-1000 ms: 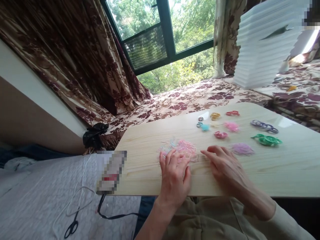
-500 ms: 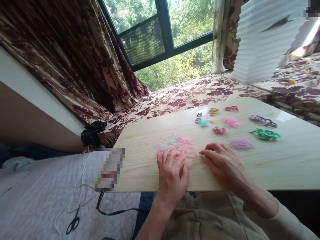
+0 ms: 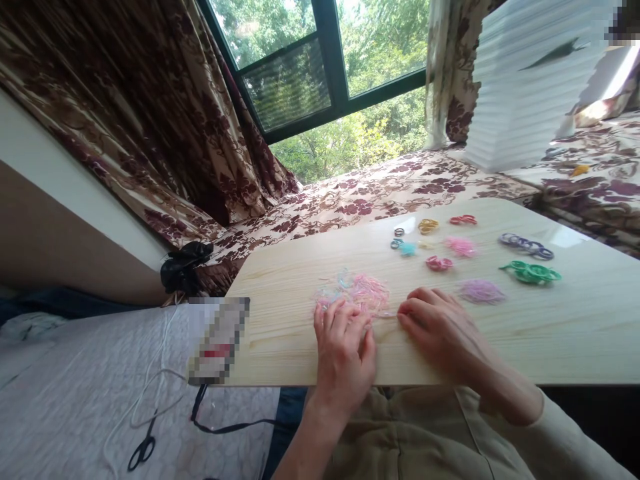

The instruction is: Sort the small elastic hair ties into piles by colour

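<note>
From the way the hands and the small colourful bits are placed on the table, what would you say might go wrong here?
The left hand rests at the edge of the loose mixed pile, so it might drag or scatter strands. The right hand is close to the purple pile and might brush it out of shape. Both hands are near the table's front edge, so strands pulled that way could fall.

Green trees (image 3: 385, 60) showed through a dark-framed window (image 3: 340, 100), with a patterned curtain (image 3: 165, 133) hanging to its left. Floral cloth (image 3: 360, 203) spread below. A black bundle (image 3: 185, 267) sat near the curtain's foot. Dark-handled scissors (image 3: 142, 453) and a white cable (image 3: 143, 393) lay on a pale cover (image 3: 75, 387). A white ribbed object (image 3: 525, 100) stood at right.
</note>
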`<state>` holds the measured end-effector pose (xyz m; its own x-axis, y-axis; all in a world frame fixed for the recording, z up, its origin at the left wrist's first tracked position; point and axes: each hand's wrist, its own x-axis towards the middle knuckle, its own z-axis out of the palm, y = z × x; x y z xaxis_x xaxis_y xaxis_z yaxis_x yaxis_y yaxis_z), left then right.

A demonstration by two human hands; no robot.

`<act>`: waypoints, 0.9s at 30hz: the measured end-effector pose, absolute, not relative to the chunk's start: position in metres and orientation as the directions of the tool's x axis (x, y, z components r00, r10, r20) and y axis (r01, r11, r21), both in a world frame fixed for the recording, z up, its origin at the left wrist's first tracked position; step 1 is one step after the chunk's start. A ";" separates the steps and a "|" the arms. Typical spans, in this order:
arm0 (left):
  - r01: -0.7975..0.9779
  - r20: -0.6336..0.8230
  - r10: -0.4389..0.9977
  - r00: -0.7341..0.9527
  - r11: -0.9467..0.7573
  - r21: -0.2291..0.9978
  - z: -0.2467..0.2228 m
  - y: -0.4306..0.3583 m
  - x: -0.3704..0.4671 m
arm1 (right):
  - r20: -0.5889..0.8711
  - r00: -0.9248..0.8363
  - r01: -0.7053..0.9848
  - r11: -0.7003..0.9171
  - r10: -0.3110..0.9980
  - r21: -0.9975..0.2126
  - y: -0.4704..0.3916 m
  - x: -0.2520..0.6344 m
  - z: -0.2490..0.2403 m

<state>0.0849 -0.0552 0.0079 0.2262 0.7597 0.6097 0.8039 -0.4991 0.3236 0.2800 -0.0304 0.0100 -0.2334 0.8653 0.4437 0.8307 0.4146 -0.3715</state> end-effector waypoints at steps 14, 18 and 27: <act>0.799 0.635 0.741 0.218 -0.509 0.321 0.006 -0.053 0.085 | 0.443 -0.229 0.813 0.421 0.867 -0.403 -0.031 0.279 0.008; 0.799 0.633 0.743 0.216 -0.508 0.323 0.006 -0.053 0.085 | 0.474 -0.259 0.823 0.449 0.841 -0.347 -0.032 0.279 0.008; 0.797 0.637 0.743 0.208 -0.506 0.330 0.006 -0.053 0.085 | 0.471 -0.243 0.836 0.429 0.848 -0.343 -0.031 0.280 0.005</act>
<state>0.0853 -0.0534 0.0056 0.2079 0.7427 0.6366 0.7969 -0.5060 0.3301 0.2797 -0.0314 0.0053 -0.2427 0.8483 0.4707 0.8356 0.4293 -0.3428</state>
